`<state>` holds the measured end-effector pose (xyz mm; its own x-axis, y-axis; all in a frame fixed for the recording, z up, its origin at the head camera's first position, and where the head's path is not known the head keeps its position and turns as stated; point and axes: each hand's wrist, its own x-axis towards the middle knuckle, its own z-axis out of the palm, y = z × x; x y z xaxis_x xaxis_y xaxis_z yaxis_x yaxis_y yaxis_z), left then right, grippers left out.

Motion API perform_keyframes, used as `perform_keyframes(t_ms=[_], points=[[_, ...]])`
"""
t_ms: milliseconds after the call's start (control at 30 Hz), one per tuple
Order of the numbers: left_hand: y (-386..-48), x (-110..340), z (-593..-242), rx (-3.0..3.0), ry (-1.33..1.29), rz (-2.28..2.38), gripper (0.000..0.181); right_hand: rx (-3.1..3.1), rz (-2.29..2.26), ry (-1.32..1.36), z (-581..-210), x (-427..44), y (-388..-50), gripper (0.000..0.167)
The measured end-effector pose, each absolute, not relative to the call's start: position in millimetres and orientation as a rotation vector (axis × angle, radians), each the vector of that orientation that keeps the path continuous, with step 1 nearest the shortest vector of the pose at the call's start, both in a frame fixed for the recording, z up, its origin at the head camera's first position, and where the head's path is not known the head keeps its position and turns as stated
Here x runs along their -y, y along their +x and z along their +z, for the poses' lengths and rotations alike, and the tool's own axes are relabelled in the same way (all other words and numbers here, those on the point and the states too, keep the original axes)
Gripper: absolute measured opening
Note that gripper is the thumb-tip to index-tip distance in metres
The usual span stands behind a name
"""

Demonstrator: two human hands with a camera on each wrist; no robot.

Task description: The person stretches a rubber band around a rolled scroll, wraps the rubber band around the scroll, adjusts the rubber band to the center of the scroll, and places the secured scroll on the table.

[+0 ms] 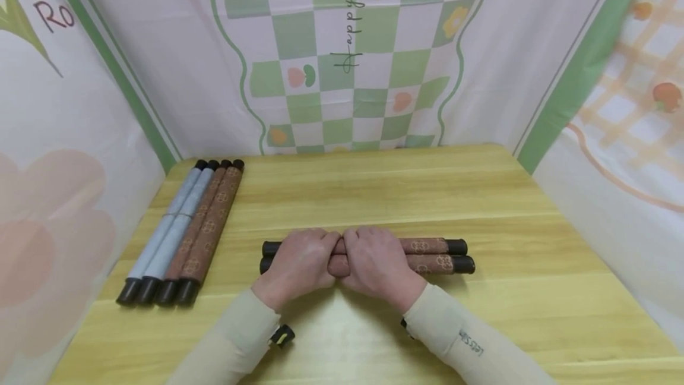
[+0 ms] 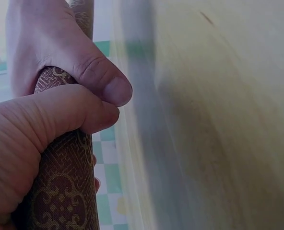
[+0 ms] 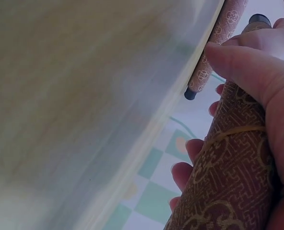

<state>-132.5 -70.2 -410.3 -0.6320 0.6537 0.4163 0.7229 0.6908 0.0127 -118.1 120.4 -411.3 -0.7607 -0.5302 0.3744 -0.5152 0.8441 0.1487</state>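
Two brown patterned scrolls lie side by side across the middle of the table in the head view, a far one [image 1: 424, 246] and a near one [image 1: 435, 264], with black end knobs. My left hand [image 1: 300, 260] grips them left of centre. Beside it, my right hand [image 1: 376, 261] grips them just right of centre, fingers curled over. The thumbs almost meet. In the left wrist view the left thumb [image 2: 79, 108] wraps over a scroll [image 2: 60, 201] with gold patterning. A thin tan band [image 3: 238, 130] circles a scroll in the right wrist view. The palms hide the scrolls' middle parts.
On the left of the wooden table [image 1: 385, 195] lie two pale blue scrolls [image 1: 173, 224] and two brown scrolls [image 1: 214, 218] in a row, the blue ones with a thin band across them. Printed cloth [image 1: 342, 46] hangs behind the table and along both sides.
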Motion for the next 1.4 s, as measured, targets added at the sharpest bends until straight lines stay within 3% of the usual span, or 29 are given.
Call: perform_keyframes(t_ms=[467, 767, 1400], points=[[-136.3, 74.5, -402.3, 2.580, -1.028, -0.231, 0.048, 2.780, 0.044, 0.789, -396.1, -133.0, -123.5, 0.091], [-138.7, 84.3, -398.2, 2.637, -0.984, -0.209, 0.051, 2.858, -0.003, 0.708, -393.2, -151.9, -128.3, 0.106], [-136.9, 80.5, -403.5, 2.640, -1.006, -0.182, 0.043, 2.897, -0.082, 0.744, -399.1, -145.7, -130.3, 0.055]])
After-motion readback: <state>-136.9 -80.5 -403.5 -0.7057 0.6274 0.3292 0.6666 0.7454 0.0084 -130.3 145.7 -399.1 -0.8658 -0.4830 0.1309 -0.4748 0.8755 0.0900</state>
